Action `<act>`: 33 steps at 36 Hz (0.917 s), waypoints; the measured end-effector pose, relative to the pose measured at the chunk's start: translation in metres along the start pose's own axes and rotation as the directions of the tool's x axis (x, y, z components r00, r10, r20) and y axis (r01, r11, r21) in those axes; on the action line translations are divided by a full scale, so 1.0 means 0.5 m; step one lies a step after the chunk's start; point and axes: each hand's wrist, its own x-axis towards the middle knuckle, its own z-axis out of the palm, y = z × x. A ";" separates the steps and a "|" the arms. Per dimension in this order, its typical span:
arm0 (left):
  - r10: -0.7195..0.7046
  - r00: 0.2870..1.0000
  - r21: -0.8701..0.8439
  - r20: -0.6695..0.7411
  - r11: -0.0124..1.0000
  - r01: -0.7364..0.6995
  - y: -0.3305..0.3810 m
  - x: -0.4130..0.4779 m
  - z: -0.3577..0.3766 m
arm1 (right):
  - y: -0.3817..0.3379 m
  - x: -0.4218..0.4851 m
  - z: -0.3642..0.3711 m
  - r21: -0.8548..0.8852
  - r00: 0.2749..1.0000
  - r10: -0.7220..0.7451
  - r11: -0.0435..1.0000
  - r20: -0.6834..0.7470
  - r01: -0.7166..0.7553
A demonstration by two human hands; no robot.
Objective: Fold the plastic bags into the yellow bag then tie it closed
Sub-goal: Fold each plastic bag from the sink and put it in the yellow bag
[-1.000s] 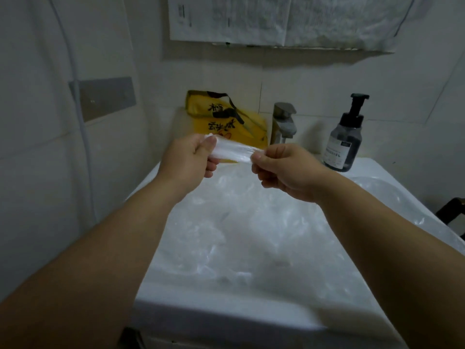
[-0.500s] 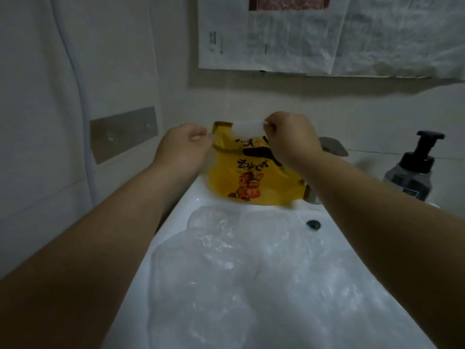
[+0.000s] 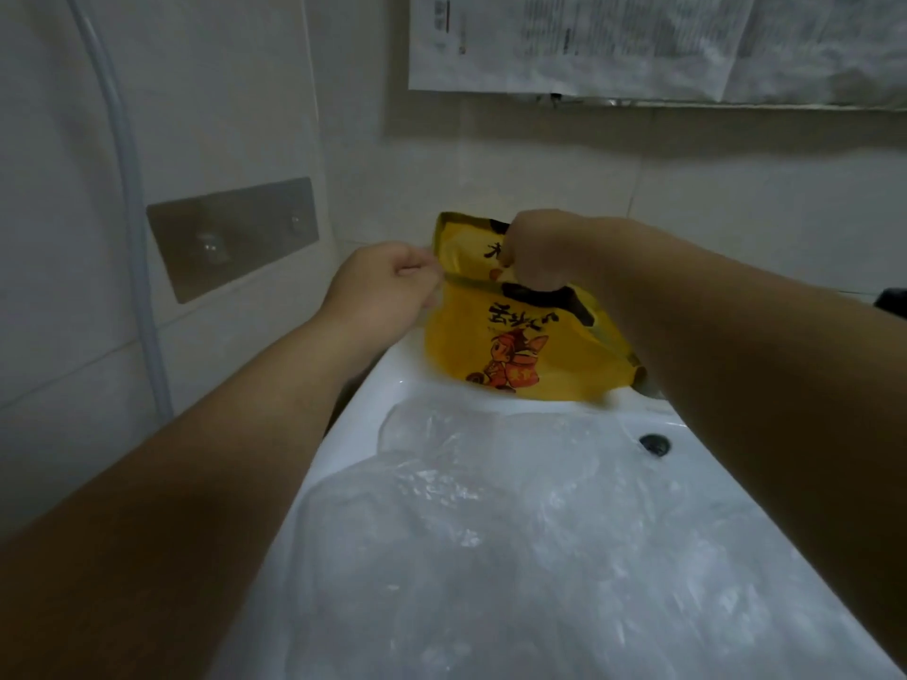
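I'm watching the left hand (image 3: 387,287) pinching the rim of the yellow printed plastic bag (image 3: 520,346) standing at the back of the white ceramic sink (image 3: 353,434); the right hand (image 3: 545,252) is curling its fingers into the bag's mouth, holding what I cannot tell; clear crumpled plastic bags (image 3: 491,532) are lying in the basin

We find the yellow bag's (image 3: 520,346) mouth crowded: our left hand (image 3: 383,287) pinches its rim at 9 o'clock, and our right hand (image 3: 545,252) sits in the opening. The back wall (image 3: 540,169) closes off 12 o'clock just behind it. The side wall's hose (image 3: 128,188) and metal plate (image 3: 230,238) hem us in from 9 to 10. Clear bags (image 3: 491,532) heap the sink (image 3: 353,424) at 6 (the overflow hole (image 3: 654,443) shows at 3). Open air above that heap gives an approach.
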 end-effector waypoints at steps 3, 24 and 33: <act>-0.002 1.000 -0.001 0.020 1.000 0.002 0.011 -0.022 -0.004 | 0.005 -0.023 -0.008 0.059 0.996 0.019 0.998 -0.085 -0.014; -0.329 0.903 0.485 0.276 0.859 0.165 -0.016 -0.297 -0.013 | -0.051 -0.374 0.176 0.549 0.998 -0.065 0.833 -0.026 0.069; 0.025 0.999 -0.178 0.041 0.984 -0.018 0.012 -0.355 0.051 | 0.001 -0.454 0.205 0.858 0.990 0.117 0.514 -0.073 0.002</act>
